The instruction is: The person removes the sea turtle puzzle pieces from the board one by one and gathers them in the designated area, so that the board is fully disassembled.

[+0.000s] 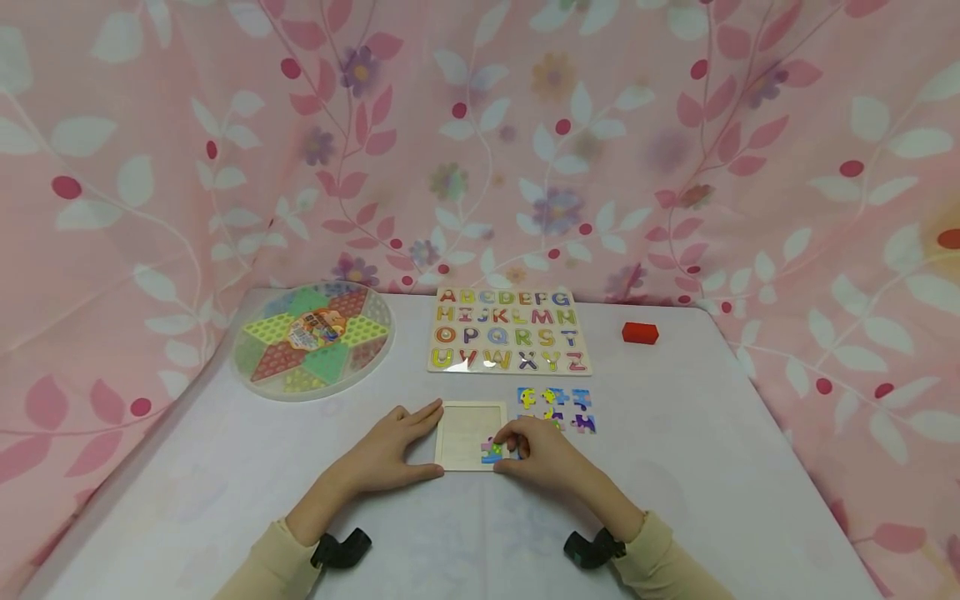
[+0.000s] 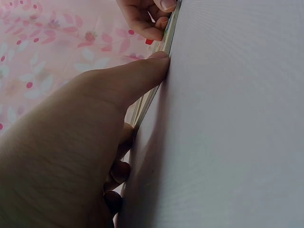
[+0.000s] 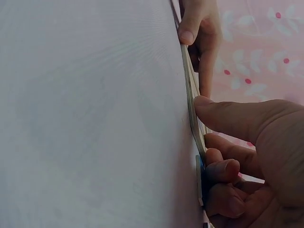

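A shallow wooden puzzle tray [image 1: 472, 403] lies flat on the table in front of the person. My left hand [image 1: 386, 450] braces its left side with fingers spread, the index fingertip near the far left corner and the thumb [image 2: 152, 69] against the near left corner. In the tray's near right corner is a colourful jigsaw piece [image 1: 490, 453]. My right hand [image 1: 543, 454] pinches this piece between index finger and thumb, the thumb [image 3: 216, 111] right at the tray's near edge. The other right fingers curl beside the tray. Several loose jigsaw pieces [image 1: 581, 397] lie beyond the right hand, partly hidden by it.
Behind the tray lies an alphabet board [image 1: 510, 332]. A round Chinese checkers board [image 1: 330, 367] sits at the back left, and a red block [image 1: 640, 333] at the back right. Floral pink curtains [image 1: 480, 167] enclose the white table [image 1: 660, 467].
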Tool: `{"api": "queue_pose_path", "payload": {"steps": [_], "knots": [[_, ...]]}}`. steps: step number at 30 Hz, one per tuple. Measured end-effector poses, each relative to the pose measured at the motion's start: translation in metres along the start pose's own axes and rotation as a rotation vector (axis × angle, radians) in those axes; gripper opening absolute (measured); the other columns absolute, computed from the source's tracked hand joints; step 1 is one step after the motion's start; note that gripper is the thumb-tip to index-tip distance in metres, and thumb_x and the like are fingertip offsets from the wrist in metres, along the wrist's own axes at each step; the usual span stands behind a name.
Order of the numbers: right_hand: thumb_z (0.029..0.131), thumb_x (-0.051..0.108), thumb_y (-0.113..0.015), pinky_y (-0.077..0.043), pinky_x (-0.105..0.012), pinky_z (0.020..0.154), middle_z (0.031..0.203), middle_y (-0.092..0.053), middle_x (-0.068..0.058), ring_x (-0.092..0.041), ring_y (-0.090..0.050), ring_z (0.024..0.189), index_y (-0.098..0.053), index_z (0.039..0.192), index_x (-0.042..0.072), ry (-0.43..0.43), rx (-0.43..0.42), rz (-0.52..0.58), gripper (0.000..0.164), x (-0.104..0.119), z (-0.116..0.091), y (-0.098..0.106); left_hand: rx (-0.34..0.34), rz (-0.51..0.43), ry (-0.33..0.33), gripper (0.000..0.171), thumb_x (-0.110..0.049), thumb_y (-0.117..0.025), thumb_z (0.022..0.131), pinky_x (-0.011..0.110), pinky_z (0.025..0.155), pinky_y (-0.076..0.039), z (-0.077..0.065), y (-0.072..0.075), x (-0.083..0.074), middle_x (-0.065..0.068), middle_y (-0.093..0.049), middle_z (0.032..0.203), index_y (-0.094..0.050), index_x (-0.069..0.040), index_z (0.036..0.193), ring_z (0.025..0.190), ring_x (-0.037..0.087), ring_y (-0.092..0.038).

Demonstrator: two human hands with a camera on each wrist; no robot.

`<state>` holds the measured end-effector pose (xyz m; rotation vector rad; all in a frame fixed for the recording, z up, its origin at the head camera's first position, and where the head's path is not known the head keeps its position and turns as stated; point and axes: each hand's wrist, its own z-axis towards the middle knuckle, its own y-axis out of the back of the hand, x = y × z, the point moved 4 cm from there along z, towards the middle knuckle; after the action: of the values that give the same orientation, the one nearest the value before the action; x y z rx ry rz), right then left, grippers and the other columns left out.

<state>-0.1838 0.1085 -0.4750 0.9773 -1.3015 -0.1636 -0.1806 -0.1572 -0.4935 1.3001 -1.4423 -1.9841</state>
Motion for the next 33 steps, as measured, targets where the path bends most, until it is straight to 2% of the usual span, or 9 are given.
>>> {"api": "queue_pose_path", "payload": {"steps": [22,33], "knots": [[0.087,0.025,-0.09,-0.043,-0.024,0.065,0.103,-0.061,0.004,-0.012,-0.051,0.076,-0.074,0.11,0.016,-0.006,-0.022,-0.049,0.029,-0.0008,-0.0002,-0.0032,-0.001,-0.001,0.001,0.093,-0.061,-0.076,0.091,0.03,0.085,-0.043,-0.0008,-0.001,0.0002,-0.002,-0.037,0.171,-0.044,-0.013,0.163,0.1,0.009,-0.043],[0.088,0.019,-0.089,-0.043,-0.022,0.063,0.096,-0.065,0.006,-0.01,-0.051,0.071,-0.073,0.11,0.015,0.025,-0.004,-0.02,0.027,0.0021,0.0,-0.001,0.001,-0.002,0.005,0.093,-0.061,-0.077,0.09,0.028,0.082,-0.041,-0.0003,-0.0004,0.0,-0.002,-0.037,0.171,-0.044,-0.013,0.163,0.096,0.008,-0.041]]}}
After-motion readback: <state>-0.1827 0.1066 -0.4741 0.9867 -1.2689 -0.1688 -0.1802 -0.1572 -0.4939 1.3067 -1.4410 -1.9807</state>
